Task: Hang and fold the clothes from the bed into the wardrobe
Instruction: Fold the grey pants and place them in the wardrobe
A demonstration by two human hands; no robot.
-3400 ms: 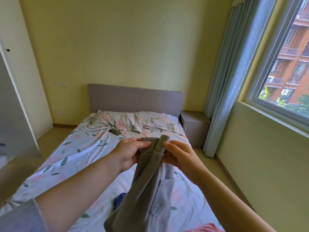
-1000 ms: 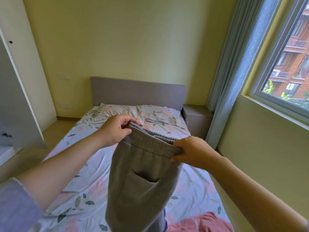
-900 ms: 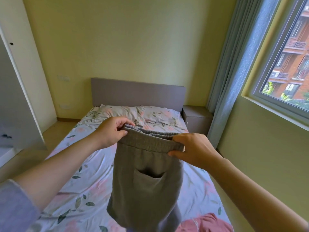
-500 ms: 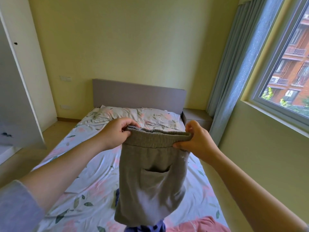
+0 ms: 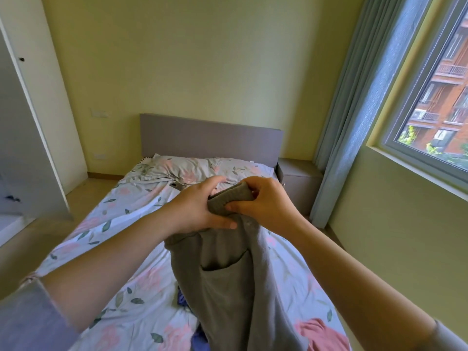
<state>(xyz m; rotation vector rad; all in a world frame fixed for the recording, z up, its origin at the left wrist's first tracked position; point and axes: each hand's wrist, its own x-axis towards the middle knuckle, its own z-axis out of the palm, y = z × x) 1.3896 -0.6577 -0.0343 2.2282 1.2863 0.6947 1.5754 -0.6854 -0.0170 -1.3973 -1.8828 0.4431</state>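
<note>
Grey shorts (image 5: 235, 287) hang in the air above the bed (image 5: 131, 224), waistband bunched between both hands, apparently to bring its two ends together for a fold. Left hand (image 5: 197, 209) and right hand (image 5: 263, 203) each grip the waistband with curled fingers, nearly touching. A pink garment (image 5: 321, 335) lies on the bed below.

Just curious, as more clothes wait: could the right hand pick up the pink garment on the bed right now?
Probably not yet: the right hand grips the grey trousers with the left hand. The pink garment lies uncovered beside that forearm, so after letting go, likely yes.
</note>
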